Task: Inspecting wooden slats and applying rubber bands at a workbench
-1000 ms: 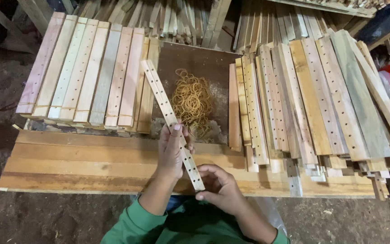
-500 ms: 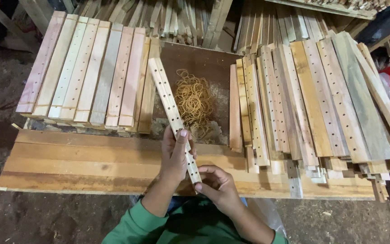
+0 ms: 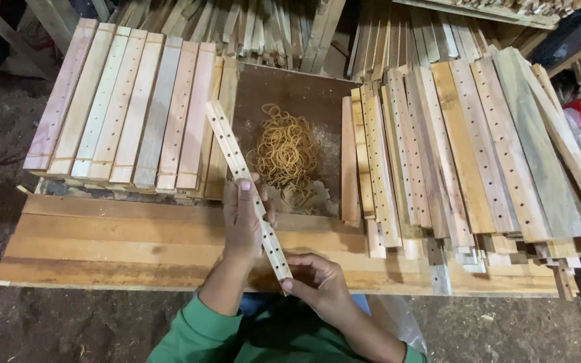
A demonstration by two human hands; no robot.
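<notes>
Over the plank table, the left hand and right hand each grasp a pale, hole-drilled wooden slat bundle, seemingly being aligned, needing a tan rubber band.

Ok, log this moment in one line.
left hand: grips slat middle | right hand: holds near end | holed slat: tilted over bench | rubber bands: behind

**Soft light, dark edges**

Even, soft light is falling from above, brightening the pale slats and the desk. The dirt floor is sinking into shadow. Lines are bowing slightly at the edges; nothing is glaring or blurring.
</notes>
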